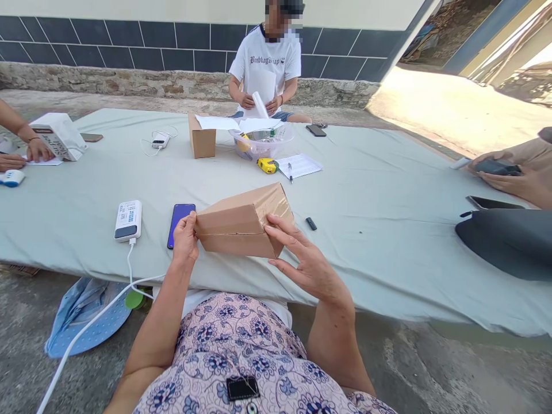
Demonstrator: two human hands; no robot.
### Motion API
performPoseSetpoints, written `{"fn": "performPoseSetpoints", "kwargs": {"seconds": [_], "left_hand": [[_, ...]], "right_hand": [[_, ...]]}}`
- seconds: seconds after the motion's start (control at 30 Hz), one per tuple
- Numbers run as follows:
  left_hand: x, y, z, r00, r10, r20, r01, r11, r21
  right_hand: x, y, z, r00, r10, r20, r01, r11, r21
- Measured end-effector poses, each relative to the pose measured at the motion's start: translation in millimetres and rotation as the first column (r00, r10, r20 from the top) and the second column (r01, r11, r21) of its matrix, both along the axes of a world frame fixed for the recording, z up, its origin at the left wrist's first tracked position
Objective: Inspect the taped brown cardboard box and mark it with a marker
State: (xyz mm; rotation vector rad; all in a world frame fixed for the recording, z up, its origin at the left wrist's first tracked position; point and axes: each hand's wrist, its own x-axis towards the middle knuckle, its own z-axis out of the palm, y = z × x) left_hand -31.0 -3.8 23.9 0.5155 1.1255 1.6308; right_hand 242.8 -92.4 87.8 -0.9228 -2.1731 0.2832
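Note:
A brown cardboard box [235, 230] is held up in front of me, tilted, above the near side of the covered table. Its right end has shiny clear tape across it. My left hand [186, 237] grips the box's left end, fingers closed on the edge. Against the taped right end rests my right hand [304, 259], its fingers stretched out and apart, thumb below. Just behind my left hand lies a phone [179, 221] with a blue screen. A small black object [311, 223] sits on the cloth right of the box.
A white power bank [128, 221] with a cable lies left. Farther back stand another cardboard box [203, 142], a plastic basket [263, 146], a yellow tape measure [268, 165] and a paper sheet [304, 165]. A person [265, 69] sits opposite; other people's hands show at both sides.

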Motion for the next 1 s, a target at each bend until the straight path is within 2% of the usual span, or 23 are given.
{"fn": "performPoseSetpoints", "kwargs": {"seconds": [0.33, 0.47, 0.57, 0.7, 0.87, 1.0], "left_hand": [[6.8, 0.5, -6.9, 0.997, -0.067, 0.035, 0.063, 0.993, 0.102], [6.3, 1.9, -9.7, 0.994, -0.082, 0.065, 0.071, 0.985, 0.159], [4.5, 0.4, -8.3, 0.991, -0.117, 0.057, 0.106, 0.980, 0.171], [4.6, -5.7, -1.0, 0.978, -0.209, -0.028, 0.210, 0.958, 0.194], [9.0, -13.3, 8.6, 0.940, -0.295, -0.172, 0.336, 0.888, 0.314], [9.8, -17.2, 12.5, 0.904, -0.312, -0.291, 0.409, 0.830, 0.380]], "right_hand": [[5.6, 7.6, -6.7, 0.984, -0.108, -0.141, 0.106, 0.994, -0.022], [5.8, 12.9, -15.7, 0.943, -0.162, -0.291, 0.145, 0.986, -0.078], [5.3, 19.8, -24.9, 0.869, -0.211, -0.447, 0.167, 0.976, -0.136], [5.0, 27.4, -33.5, 0.754, -0.269, -0.599, 0.186, 0.962, -0.198], [1.5, 32.3, -35.7, 0.578, -0.317, -0.752, 0.201, 0.948, -0.246], [-1.6, 35.0, -35.8, 0.443, -0.374, -0.815, 0.248, 0.924, -0.290]]}}
